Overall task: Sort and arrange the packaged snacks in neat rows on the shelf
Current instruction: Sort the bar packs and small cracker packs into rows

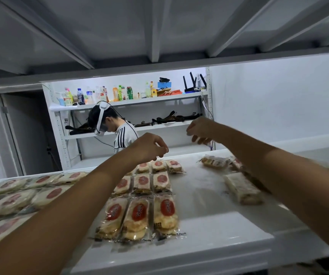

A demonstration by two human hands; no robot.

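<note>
Clear-film snack packets [142, 182], each showing pale golden crackers under a red oval label, lie flat in a three-by-three grid at the middle of the white shelf [199, 197]; further rows [20, 195] of the same kind at left are smeared by blur. Loose packets [215, 161] at far right lie askew, partly hidden behind the right forearm [278, 165]. The left hand [149, 147] hovers over the grid's far row and the right hand [201, 129] is raised near the shelf's far edge, both with fingers curled, grasping or empty not determinable, while the far rack [159, 99] carries assorted bottles [116, 94] on its top level.
</note>
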